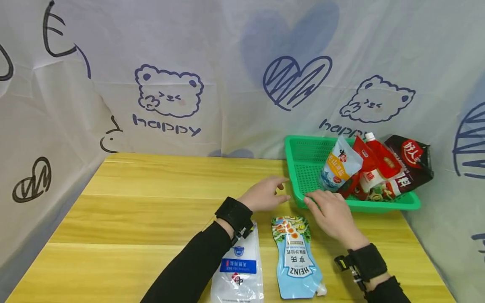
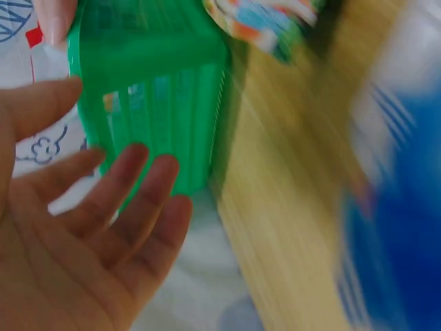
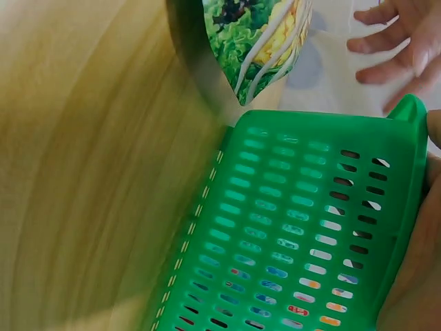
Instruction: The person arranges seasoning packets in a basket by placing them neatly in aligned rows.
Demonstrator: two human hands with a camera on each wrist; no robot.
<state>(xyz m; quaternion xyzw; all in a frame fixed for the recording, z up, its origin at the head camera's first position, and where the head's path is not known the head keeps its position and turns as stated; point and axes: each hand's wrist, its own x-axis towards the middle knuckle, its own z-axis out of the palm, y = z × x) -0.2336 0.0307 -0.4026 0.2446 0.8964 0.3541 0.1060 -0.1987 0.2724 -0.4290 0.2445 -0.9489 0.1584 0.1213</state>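
Observation:
A green plastic basket stands at the back right of the table, filled with several food packets. My right hand is at its front rim near the left corner, fingers bent over the edge. Just left of the basket, my left hand holds nothing; its fingers are spread and slightly bent beside the basket's end wall. In front of the hands lie a light blue Heinz spout pouch and a white and blue salt bag, partly covered by the left forearm.
Inside the basket a blue and white pouch leans beside a red spouted pouch and a dark packet that sticks out over the right end. A printed white cloth hangs behind the wooden table.

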